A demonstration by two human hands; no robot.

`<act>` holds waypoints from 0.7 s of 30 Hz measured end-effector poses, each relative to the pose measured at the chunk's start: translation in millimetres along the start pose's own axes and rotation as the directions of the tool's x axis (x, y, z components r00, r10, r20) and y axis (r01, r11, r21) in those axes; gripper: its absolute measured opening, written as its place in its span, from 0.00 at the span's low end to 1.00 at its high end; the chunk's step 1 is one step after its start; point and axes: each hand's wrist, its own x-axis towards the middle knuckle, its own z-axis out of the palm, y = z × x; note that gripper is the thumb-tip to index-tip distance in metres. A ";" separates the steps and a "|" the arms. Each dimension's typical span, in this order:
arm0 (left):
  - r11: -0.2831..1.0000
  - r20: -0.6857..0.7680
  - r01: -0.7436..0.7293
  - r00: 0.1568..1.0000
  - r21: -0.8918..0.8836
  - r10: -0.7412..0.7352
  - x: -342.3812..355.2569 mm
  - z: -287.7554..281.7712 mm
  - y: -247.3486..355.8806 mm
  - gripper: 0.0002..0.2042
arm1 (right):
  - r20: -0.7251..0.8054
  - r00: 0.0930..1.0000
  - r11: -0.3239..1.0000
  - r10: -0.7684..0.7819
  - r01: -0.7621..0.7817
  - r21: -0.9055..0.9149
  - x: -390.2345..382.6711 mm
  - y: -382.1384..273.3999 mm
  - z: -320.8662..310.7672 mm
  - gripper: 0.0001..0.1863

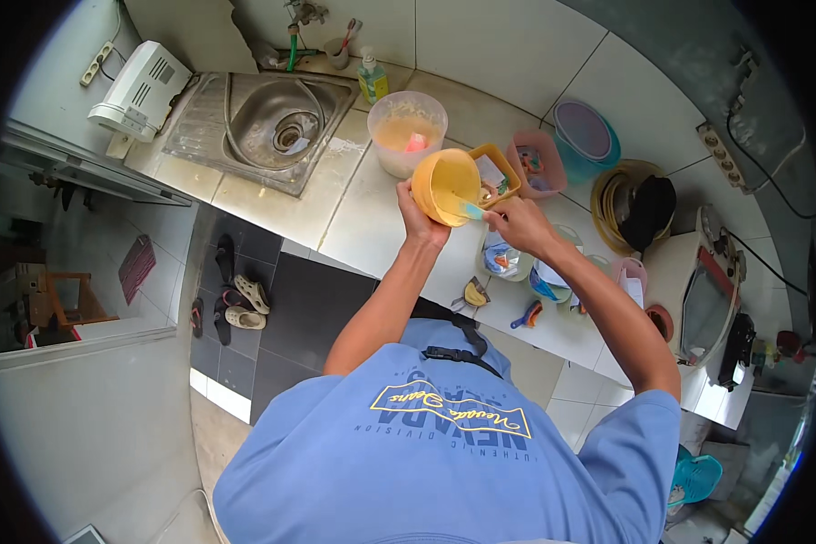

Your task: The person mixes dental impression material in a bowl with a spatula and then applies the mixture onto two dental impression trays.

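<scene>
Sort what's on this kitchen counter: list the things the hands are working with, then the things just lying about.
In use:
- yellow bowl, tilted, held by the left hand
- light blue spatula, reaching into the bowl, held by the right hand
- translucent tub with pale batter, just behind the bowl

Lying about:
- steel sink
- soap bottle
- pink container
- teal lidded tub
- coiled hose

Two hands, left (414,216) and right (519,223); one yellow bowl (444,184); one translucent tub (406,132) at twelve o'clock; one sink (261,127).

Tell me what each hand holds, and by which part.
Left hand grips the tilted yellow bowl by its rim; right hand holds a light-blue utensil by its handle end.
</scene>
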 end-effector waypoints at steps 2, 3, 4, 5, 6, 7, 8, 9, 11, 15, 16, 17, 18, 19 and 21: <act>1.000 0.001 0.014 1.000 -0.001 -0.014 3.7 -13.9 -4.7 0.20 | 0.076 0.992 0.994 -0.105 0.105 0.012 -4.3 -0.9 8.7 0.13; 1.000 0.012 0.027 1.000 -0.001 -0.027 -1.2 -25.3 -7.7 0.22 | -0.075 0.968 0.959 -0.237 0.221 -0.179 -12.0 -9.1 4.5 0.11; 0.999 0.025 0.040 0.999 -0.001 -0.040 -4.3 -36.3 -8.7 0.24 | -0.195 0.901 0.877 -0.387 0.294 -0.379 -17.0 -17.0 0.8 0.09; 0.999 0.045 0.048 0.998 -0.010 -0.048 -9.6 -45.7 -7.3 0.24 | -0.183 0.906 0.880 -0.382 0.296 -0.371 -21.3 -25.5 -1.7 0.09; 0.998 0.033 0.063 0.998 -0.012 -0.062 -18.5 -47.6 -8.1 0.24 | -0.217 0.871 0.837 -0.440 0.311 -0.449 -23.9 -29.4 -7.6 0.08; 0.997 0.062 0.081 0.995 0.013 -0.081 -27.1 -50.2 -7.0 0.24 | -0.242 0.831 0.789 -0.500 0.322 -0.524 -27.9 -31.0 -5.2 0.06; 0.994 0.097 0.097 0.990 0.039 -0.101 -32.4 -50.4 -4.1 0.25 | -0.236 0.840 0.794 -0.489 0.317 -0.519 -34.2 -31.4 3.2 0.06; 0.993 0.087 0.108 0.990 0.037 -0.111 -36.4 -53.3 -1.8 0.25 | -0.241 0.913 0.883 -0.329 0.207 -0.422 -41.4 -31.7 15.3 0.07; 0.990 0.169 0.133 0.978 -0.044 -0.124 -45.5 -61.0 1.7 0.26 | -0.114 0.992 0.981 -0.058 0.036 -0.191 -59.2 -31.2 47.2 0.10; 0.998 0.149 0.035 0.988 0.056 -0.043 -52.8 -83.0 -2.1 0.29 | 0.441 0.867 0.477 0.230 -0.496 0.726 -97.0 -70.9 99.2 0.14; 0.997 0.138 0.044 0.989 0.057 -0.052 -54.3 -87.6 0.0 0.29 | 0.630 0.755 0.120 0.183 -0.653 0.748 -99.2 -82.3 95.4 0.13; 0.994 0.152 0.088 0.984 0.057 -0.096 -57.3 -89.3 2.0 0.28 | 0.638 0.746 0.106 0.190 -0.662 0.742 -100.8 -91.1 90.1 0.13; 0.991 0.168 0.123 0.977 0.056 -0.131 -59.0 -89.1 4.4 0.27 | 0.546 0.801 0.174 0.246 -0.591 0.788 -98.8 -97.2 83.5 0.13; 0.994 0.146 0.092 0.984 0.054 -0.099 -63.2 -88.1 3.3 0.28 | 0.445 0.846 0.246 0.294 -0.517 0.820 -98.4 -100.6 80.9 0.12; 0.988 0.124 0.155 0.980 0.003 -0.155 -75.4 -78.5 3.8 0.28 | -0.052 0.953 0.760 0.298 -0.204 0.616 -105.0 -100.8 83.7 0.12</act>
